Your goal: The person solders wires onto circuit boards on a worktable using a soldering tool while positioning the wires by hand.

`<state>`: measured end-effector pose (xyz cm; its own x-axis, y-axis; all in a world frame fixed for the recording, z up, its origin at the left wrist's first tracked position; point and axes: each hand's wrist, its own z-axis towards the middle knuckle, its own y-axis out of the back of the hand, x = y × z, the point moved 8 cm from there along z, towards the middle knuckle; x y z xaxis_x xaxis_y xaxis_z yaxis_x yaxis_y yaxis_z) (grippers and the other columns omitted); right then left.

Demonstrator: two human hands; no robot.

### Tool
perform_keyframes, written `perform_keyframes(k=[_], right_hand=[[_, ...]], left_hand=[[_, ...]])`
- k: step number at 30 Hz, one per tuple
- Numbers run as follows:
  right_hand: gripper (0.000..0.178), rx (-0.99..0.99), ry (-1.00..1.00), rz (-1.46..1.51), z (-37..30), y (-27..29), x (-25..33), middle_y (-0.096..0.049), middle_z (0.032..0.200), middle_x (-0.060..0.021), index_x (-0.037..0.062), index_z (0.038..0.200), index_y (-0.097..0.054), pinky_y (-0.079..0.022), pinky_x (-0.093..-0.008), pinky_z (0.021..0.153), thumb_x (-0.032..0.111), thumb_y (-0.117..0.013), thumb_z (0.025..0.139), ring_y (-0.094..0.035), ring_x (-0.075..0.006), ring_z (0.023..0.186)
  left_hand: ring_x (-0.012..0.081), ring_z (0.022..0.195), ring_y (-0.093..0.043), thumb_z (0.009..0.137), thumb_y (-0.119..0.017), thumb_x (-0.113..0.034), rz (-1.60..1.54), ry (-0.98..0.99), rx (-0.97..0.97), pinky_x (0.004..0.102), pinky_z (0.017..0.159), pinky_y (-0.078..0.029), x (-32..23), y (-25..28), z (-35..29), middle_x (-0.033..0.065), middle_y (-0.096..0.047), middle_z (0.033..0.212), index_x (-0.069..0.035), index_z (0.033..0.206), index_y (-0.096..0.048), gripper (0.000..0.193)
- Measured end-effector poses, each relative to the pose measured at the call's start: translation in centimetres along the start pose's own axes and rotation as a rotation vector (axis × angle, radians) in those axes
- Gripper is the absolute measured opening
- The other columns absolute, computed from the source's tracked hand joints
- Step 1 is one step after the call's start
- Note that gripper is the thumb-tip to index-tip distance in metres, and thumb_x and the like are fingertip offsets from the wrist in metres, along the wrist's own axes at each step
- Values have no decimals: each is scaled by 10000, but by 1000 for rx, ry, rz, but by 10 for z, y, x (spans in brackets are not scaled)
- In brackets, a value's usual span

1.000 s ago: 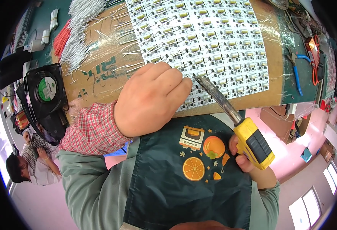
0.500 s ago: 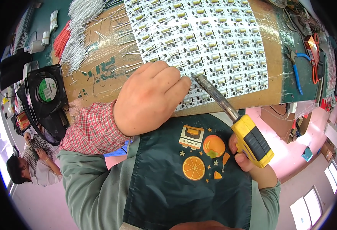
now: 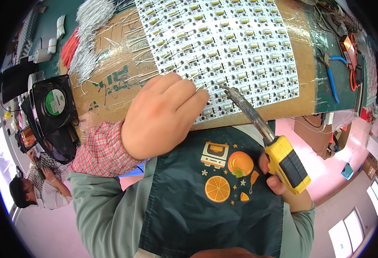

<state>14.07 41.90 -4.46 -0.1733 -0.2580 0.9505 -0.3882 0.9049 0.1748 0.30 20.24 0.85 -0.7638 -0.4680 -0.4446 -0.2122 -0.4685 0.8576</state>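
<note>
One soldering iron (image 3: 264,133) lies slantwise, its yellow handle low by the apron (image 3: 210,202) and its metal tip pointing up and left onto the near edge of the white circuit panel (image 3: 223,47). The right hand (image 3: 279,182) is wrapped tight around the handle. The left hand (image 3: 161,114) rests knuckles-up on the panel's near edge, fingers curled; what they pinch cannot be seen. Blue pliers (image 3: 329,71) lie right of the panel.
</note>
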Motion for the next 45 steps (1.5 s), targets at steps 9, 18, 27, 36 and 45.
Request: perform_keyframes(k=[9, 18, 27, 36, 45], right_hand=[[527, -7, 39, 71, -8, 1, -7, -688, 965, -104, 26, 1151, -663, -535, -353, 694, 455, -722, 851, -688, -319, 823], [556, -12, 4, 37, -9, 0, -11, -686, 959, -128, 5, 1131, -656, -540, -349, 678, 481, -712, 850, -689, -318, 795], [532, 17, -20, 12, -5, 0, -10, -672, 900, -99, 24, 1107, -661, -522, -347, 622, 495, -687, 862, -668, -307, 731], [485, -58, 58, -43, -3, -2, -7, -670, 884, -82, 37, 1073, -668, -516, -359, 610, 481, -661, 879, -658, -296, 721], [480, 8, 11, -107, -3, -3, -7, -677, 890, -72, 65, 1065, -674, -518, -383, 623, 510, -611, 897, -662, -308, 746]], left_hand=[[247, 734, -593, 687, -699, 22, -1, 12, -26, 361, 665, -489, -11, -9, -4, 70, -585, 828, -21, 1015, -683, 331], [247, 739, -595, 690, -711, 29, 9, 30, -43, 359, 669, -494, -10, -14, -6, 68, -581, 831, -29, 1019, -679, 336], [251, 735, -591, 705, -708, 32, -12, 62, -37, 360, 660, -498, -8, -15, -5, 71, -574, 820, -20, 991, -679, 292], [256, 741, -587, 715, -707, 25, -2, 78, -12, 361, 664, -498, -9, -16, -3, 79, -571, 818, -9, 989, -671, 278], [257, 753, -591, 719, -707, 19, 2, 87, 12, 362, 684, -504, -8, -18, -5, 82, -577, 820, -10, 987, -674, 272]])
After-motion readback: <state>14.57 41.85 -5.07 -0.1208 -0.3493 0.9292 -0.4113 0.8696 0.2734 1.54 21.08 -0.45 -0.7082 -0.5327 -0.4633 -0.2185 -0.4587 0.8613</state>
